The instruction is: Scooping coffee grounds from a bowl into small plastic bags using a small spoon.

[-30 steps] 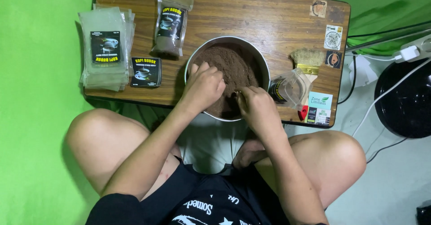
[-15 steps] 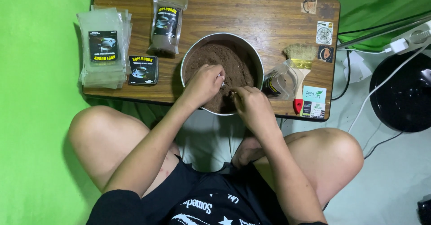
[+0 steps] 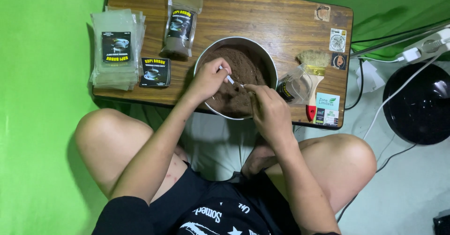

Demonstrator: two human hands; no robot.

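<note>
Pinching white strip w/ both hands' grip, L, R, over bowl; black-labelled pouch left.

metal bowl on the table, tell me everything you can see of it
The metal bowl is round, silvery and shiny-rimmed, holding a heap of dark brown powder. It sits upright at the near edge of the wooden table, its near rim slightly overhanging. The left hand and right hand are over it, holding a small white thing between them. A clear pouch lies against its right side.
</note>
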